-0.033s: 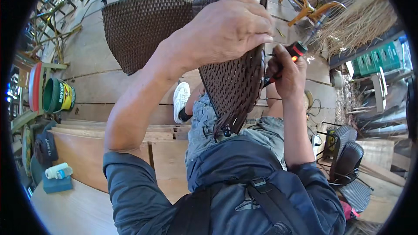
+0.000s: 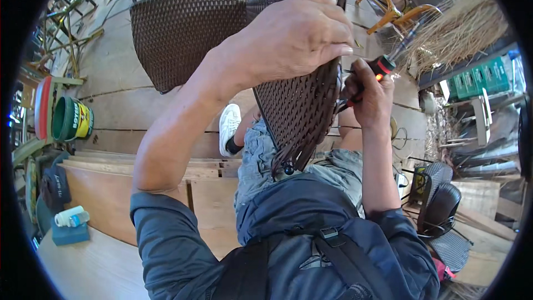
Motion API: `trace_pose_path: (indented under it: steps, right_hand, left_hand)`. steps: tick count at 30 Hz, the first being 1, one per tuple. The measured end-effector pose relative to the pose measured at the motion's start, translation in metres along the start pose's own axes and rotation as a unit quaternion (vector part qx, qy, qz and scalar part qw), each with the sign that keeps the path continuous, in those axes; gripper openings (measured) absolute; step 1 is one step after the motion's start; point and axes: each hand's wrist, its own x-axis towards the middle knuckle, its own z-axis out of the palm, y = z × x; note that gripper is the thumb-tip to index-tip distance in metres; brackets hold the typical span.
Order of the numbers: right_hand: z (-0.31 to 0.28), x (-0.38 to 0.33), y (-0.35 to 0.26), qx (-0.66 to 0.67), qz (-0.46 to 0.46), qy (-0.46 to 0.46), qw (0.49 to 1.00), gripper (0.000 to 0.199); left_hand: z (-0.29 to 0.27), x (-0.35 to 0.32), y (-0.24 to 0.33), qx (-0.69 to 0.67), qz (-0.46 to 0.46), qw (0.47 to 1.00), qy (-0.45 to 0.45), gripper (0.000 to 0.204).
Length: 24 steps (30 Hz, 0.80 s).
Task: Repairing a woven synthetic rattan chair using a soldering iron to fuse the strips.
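Observation:
A dark brown woven wicker piece (image 2: 291, 108) stands upright between my legs, loose strand ends gathered at its lower tip. Over its upper edge, my left hand (image 2: 305, 36) is closed in a pinch; what its fingers hold is hidden. To the right of that edge, my right hand (image 2: 371, 94) grips a black-and-red-handled tool (image 2: 384, 65) with a slim blurred shaft pointing up and away. A small orange light glows beside its handle. A second wicker panel (image 2: 186, 36), broad and dark brown, extends to the left behind my left forearm.
A green bucket (image 2: 68, 119) stands at the left. Wooden boards (image 2: 105, 189) lie near my left side, with a white bottle (image 2: 72, 218) on a blue block. Dry straw (image 2: 461, 30), an orange-brown chair frame (image 2: 388, 8) and a green crate (image 2: 482, 80) are at the right.
Both hands and the tool sit very slightly farther right in the picture. Their grips look the same.

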Motion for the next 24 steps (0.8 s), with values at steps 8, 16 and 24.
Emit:
trace_pose_path:
  steps: [8,16,24]
  right_hand:
    - [0.001,-0.022,-0.015,-0.011,-0.063,-0.051,0.997,0.022]
    - [0.014,-0.032,-0.026,-0.054,-0.108,-0.06,0.991,0.025]
    - [0.038,-0.013,-0.05,-0.133,-0.206,-0.09,0.965,0.023]
  left_hand:
    - [0.005,0.0,-0.012,-0.031,-0.003,0.999,0.018,0.019]
    - [0.006,0.008,-0.015,-0.037,-0.037,0.998,-0.019,0.021]
    - [0.0,0.004,-0.004,0.002,-0.086,0.996,-0.025,0.02]
